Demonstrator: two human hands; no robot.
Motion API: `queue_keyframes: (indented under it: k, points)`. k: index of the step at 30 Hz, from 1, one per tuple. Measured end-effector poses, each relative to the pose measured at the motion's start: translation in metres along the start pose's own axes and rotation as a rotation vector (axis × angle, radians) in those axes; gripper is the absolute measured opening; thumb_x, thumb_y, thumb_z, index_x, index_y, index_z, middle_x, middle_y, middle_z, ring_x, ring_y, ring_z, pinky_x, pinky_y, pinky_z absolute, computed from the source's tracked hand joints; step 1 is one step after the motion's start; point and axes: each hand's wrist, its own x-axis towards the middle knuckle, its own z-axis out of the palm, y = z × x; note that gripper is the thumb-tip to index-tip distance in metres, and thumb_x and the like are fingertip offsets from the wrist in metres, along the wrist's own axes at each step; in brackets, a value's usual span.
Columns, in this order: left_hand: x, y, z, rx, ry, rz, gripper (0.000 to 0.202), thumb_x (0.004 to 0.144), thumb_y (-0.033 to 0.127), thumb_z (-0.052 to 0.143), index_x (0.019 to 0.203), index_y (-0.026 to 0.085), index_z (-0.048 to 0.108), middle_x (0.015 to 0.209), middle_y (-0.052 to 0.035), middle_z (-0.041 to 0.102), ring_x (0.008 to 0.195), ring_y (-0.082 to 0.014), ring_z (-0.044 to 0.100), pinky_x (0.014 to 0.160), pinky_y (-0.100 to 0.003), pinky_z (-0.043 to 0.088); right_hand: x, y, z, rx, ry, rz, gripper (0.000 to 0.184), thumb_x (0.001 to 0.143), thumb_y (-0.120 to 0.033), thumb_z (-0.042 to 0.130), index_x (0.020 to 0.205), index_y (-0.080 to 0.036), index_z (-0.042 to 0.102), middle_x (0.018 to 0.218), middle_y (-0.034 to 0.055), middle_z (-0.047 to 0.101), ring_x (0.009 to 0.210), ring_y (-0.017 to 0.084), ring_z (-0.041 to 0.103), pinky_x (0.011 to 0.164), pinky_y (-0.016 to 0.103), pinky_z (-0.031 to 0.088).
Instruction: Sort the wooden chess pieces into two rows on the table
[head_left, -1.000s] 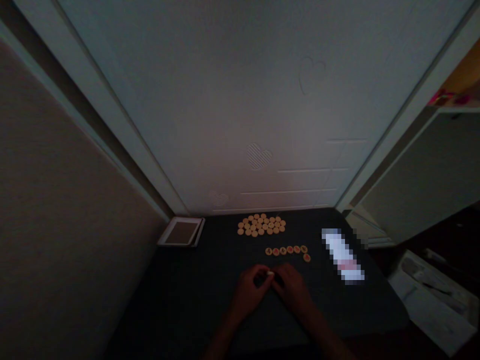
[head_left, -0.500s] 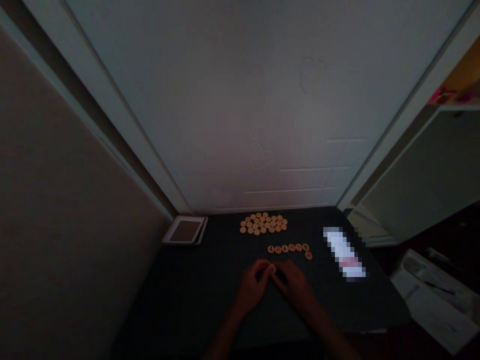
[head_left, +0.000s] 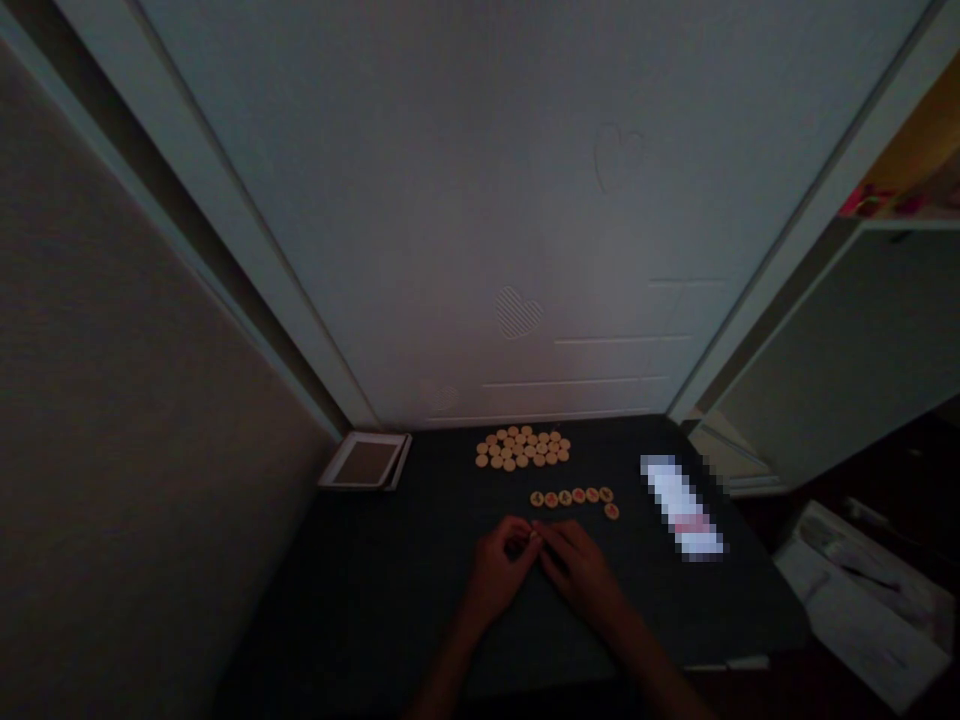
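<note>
My left hand (head_left: 501, 568) and my right hand (head_left: 583, 572) meet above the dark table, both closed, fingertips together. Between them they pinch a small round xiangqi piece (head_left: 535, 536), mostly covered by the fingers. Just beyond, a short row of xiangqi pieces (head_left: 565, 498) lies with red and dark characters facing up. One more piece (head_left: 612, 511) sits just below the row's right end. Farther back, a cluster of plain-looking wooden discs (head_left: 523, 448) lies flat, with no characters readable.
A framed tablet-like object (head_left: 365, 462) lies at the table's back left. To the right is a bright, pixelated rectangle (head_left: 682, 505). The table (head_left: 360, 610) meets a white panel (head_left: 420, 220) at the back. A white box (head_left: 870, 605) stands beyond the right edge.
The view has shifted slightly. Both hands stay together at the same spot, and the piece between the fingertips shows less than before. The row and the cluster are unchanged.
</note>
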Motion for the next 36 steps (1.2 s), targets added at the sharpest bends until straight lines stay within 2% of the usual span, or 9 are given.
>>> queue_keyframes:
  k: [3, 8, 12, 15, 19, 22, 25, 30, 36]
  points:
    - [0.0, 0.002, -0.001, -0.019, -0.02, 0.01, 0.016, 0.09, 0.038, 0.063, 0.092, 0.022, 0.067, 0.085, -0.002, 0.076, 0.079, -0.0183, 0.072, 0.075, -0.029, 0.057, -0.001, 0.002, 0.002, 0.001, 0.006, 0.005, 0.046, 0.095, -0.021, 0.059, 0.141, -0.027, 0.053, 0.106, 0.0084, 0.071, 0.095, 0.022, 0.069, 0.084, 0.038, 0.061]
    - [-0.001, 0.003, -0.002, -0.1, -0.036, 0.029, 0.016, 0.094, 0.036, 0.059, 0.094, 0.023, 0.068, 0.09, -0.0021, 0.078, 0.086, -0.0183, 0.074, 0.08, -0.029, 0.057, -0.001, 0.004, 0.006, -0.019, 0.034, 0.044, 0.03, 0.097, -0.025, 0.058, 0.127, -0.024, 0.062, 0.107, 0.0096, 0.071, 0.098, 0.024, 0.068, 0.086, 0.039, 0.061]
    - [-0.001, -0.001, -0.001, -0.09, -0.044, 0.05, 0.018, 0.096, 0.034, 0.054, 0.099, 0.022, 0.067, 0.093, -0.0032, 0.077, 0.088, -0.0187, 0.073, 0.081, -0.029, 0.057, 0.0, 0.002, 0.005, -0.028, 0.053, 0.03, 0.04, 0.096, -0.021, 0.058, 0.136, -0.024, 0.057, 0.109, 0.0103, 0.07, 0.1, 0.024, 0.068, 0.087, 0.039, 0.06]
    - [-0.002, -0.004, -0.001, 0.017, -0.015, 0.089, 0.019, 0.097, 0.033, 0.052, 0.103, 0.022, 0.067, 0.098, -0.0051, 0.076, 0.091, -0.0206, 0.072, 0.083, -0.033, 0.057, 0.002, 0.001, 0.002, -0.042, 0.07, 0.038, 0.048, 0.095, -0.018, 0.057, 0.142, -0.025, 0.053, 0.11, 0.0109, 0.069, 0.101, 0.024, 0.067, 0.087, 0.039, 0.06]
    - [0.002, -0.011, 0.001, 0.22, 0.078, 0.237, 0.024, 0.098, 0.026, 0.049, 0.116, 0.023, 0.064, 0.119, -0.008, 0.07, 0.114, -0.0241, 0.063, 0.102, -0.044, 0.05, 0.004, 0.002, 0.001, -0.035, 0.124, 0.046, 0.047, 0.094, -0.015, 0.055, 0.14, -0.026, 0.055, 0.112, 0.0108, 0.068, 0.104, 0.024, 0.067, 0.09, 0.04, 0.06]
    - [0.009, -0.017, 0.004, 0.365, 0.087, 0.324, 0.033, 0.099, 0.02, 0.044, 0.128, 0.024, 0.059, 0.135, -0.0069, 0.063, 0.131, -0.0242, 0.053, 0.112, -0.049, 0.041, 0.004, 0.004, 0.001, -0.027, 0.162, 0.061, 0.045, 0.095, -0.015, 0.053, 0.138, -0.027, 0.058, 0.112, 0.0104, 0.068, 0.103, 0.023, 0.067, 0.09, 0.039, 0.06]
    - [0.017, -0.022, 0.007, 0.496, 0.067, 0.353, 0.041, 0.099, 0.016, 0.041, 0.138, 0.025, 0.052, 0.146, -0.0063, 0.055, 0.14, -0.0234, 0.044, 0.116, -0.05, 0.036, 0.004, 0.006, 0.001, -0.019, 0.18, 0.088, 0.04, 0.096, -0.016, 0.052, 0.134, -0.026, 0.061, 0.113, 0.0107, 0.068, 0.104, 0.023, 0.067, 0.09, 0.04, 0.06]
    - [0.02, -0.023, 0.009, 0.621, -0.002, 0.37, 0.046, 0.099, 0.015, 0.04, 0.144, 0.026, 0.047, 0.151, -0.0055, 0.051, 0.143, -0.0226, 0.041, 0.119, -0.052, 0.029, 0.004, 0.007, 0.001, 0.015, 0.193, 0.115, 0.033, 0.098, -0.019, 0.051, 0.128, -0.025, 0.065, 0.112, 0.01, 0.07, 0.104, 0.023, 0.067, 0.093, 0.04, 0.059]
    - [0.015, -0.022, 0.01, 0.616, 0.006, 0.369, 0.045, 0.099, 0.017, 0.043, 0.143, 0.026, 0.048, 0.147, -0.0057, 0.055, 0.141, -0.0227, 0.044, 0.119, -0.053, 0.029, 0.004, 0.01, 0.002, 0.027, 0.216, 0.118, 0.024, 0.098, -0.024, 0.054, 0.117, -0.024, 0.069, 0.108, 0.0089, 0.074, 0.103, 0.023, 0.07, 0.092, 0.041, 0.059]
